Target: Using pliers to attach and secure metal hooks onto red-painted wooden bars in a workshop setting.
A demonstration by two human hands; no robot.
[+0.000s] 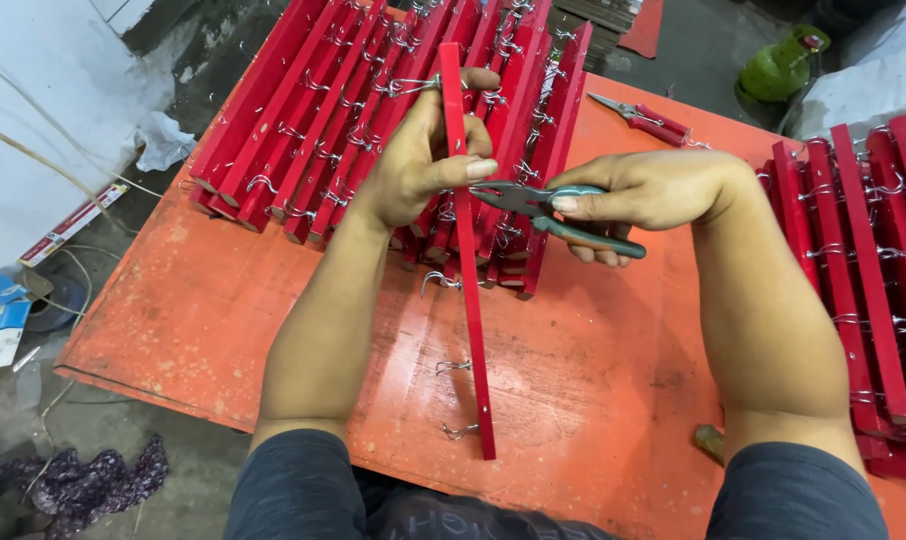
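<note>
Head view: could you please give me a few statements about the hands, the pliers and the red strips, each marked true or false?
1. The left hand holds a red strip upright. True.
2. The right hand is empty. False: it grips teal-handled pliers.
3. The pliers' tip points toward the held strip. True.
4. The held strip is bare of metal. False: small wire hooks stick out from it.
5. The spare red-handled pliers lie on the floor. False: they lie on the orange table.

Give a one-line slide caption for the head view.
Left hand holds red strip; right hand applies pliers.
</note>
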